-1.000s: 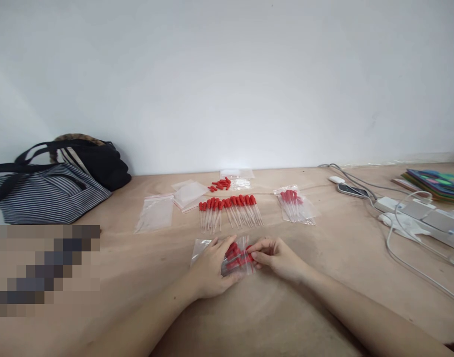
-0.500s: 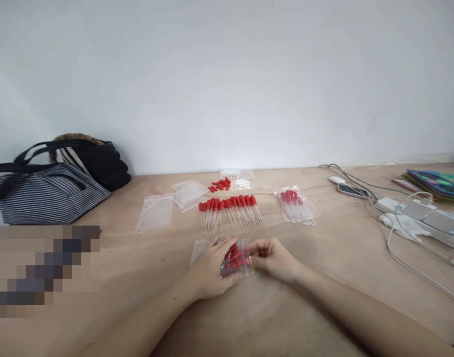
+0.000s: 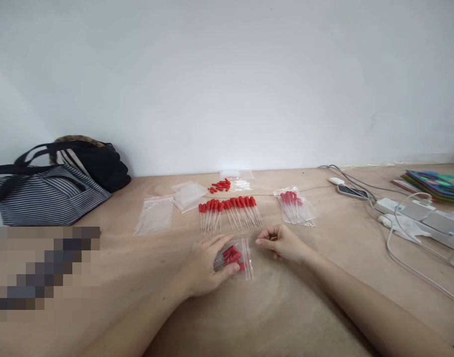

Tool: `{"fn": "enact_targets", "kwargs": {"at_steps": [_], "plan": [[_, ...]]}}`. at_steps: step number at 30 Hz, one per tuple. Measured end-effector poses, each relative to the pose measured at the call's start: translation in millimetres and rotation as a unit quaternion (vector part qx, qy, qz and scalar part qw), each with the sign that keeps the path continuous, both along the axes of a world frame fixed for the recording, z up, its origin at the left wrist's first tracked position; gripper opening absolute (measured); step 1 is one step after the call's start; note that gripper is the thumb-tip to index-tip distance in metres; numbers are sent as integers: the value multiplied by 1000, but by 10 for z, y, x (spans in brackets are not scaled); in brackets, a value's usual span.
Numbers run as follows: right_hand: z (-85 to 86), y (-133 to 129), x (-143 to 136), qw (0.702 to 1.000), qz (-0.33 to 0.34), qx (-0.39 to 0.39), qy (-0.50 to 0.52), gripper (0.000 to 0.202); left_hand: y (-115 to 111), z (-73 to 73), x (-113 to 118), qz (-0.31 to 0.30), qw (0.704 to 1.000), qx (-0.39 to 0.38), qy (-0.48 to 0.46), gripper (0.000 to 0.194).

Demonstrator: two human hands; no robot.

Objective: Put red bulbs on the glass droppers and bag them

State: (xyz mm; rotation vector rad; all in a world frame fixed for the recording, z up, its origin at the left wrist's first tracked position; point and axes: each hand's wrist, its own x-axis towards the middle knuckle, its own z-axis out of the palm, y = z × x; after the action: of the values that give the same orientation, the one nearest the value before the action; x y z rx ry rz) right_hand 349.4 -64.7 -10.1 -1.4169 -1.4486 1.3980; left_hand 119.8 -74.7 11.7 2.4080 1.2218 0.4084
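A clear zip bag (image 3: 246, 250) with a red seal line lies flat on the table, holding several red-bulbed droppers (image 3: 232, 255). My left hand (image 3: 208, 263) rests across the bag's left part, fingers stretched out and thumb on its near side, covering much of the droppers' stems. Just right of the bag's mouth is my right hand (image 3: 281, 243), apart from it, fingertips pressed together with nothing seen between them. Beyond the hands, a row of loose droppers (image 3: 230, 210) lies with bulbs pointing away. Another filled zip bag (image 3: 293, 206) sits further right.
Loose red bulbs (image 3: 219, 185) and thin clear tubes (image 3: 241, 184) lie behind the row. Flat zip bags (image 3: 154, 215) are on the left, near a striped bag (image 3: 55, 193). At right are a power strip (image 3: 440, 225), cables, a phone (image 3: 352, 192) and colourful flat items (image 3: 435, 183).
My right hand has moved off the bag's mouth, slightly right and away from me. My left hand has shifted left, and the bag now lies flatter with more droppers showing.
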Motion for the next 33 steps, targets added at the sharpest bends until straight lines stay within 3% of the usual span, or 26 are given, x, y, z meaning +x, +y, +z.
{"fn": "enact_targets", "kwargs": {"at_steps": [2,5,10,13,16,19,24,28,33], "plan": [[14,-21,-12,999,35,-19,-21,30,29,-10,-26,-10,1000,8,-10,48],[13,-94,-116,993,109,-27,-22,33,46,-45,-37,-27,1000,7,2,49],[2,-170,-182,971,229,66,-15,15,23,-43,-24,-64,998,-16,3,52],[-14,-121,-98,976,153,135,-74,6,23,4,-46,-83,996,-21,10,56],[-33,-37,-61,976,67,180,-103,19,38,34,-77,-86,996,-18,20,59],[-53,25,-136,980,80,161,-90,15,51,22,-88,-92,995,-16,26,60],[-116,34,-277,986,110,90,-88,27,55,-6,-66,-121,993,-13,5,59],[-177,8,-254,994,102,31,-2,32,67,-26,-63,-118,993,10,-16,55],[-234,22,-152,985,65,109,113,36,130,-164,-72,-77,986,119,-90,41]]}}
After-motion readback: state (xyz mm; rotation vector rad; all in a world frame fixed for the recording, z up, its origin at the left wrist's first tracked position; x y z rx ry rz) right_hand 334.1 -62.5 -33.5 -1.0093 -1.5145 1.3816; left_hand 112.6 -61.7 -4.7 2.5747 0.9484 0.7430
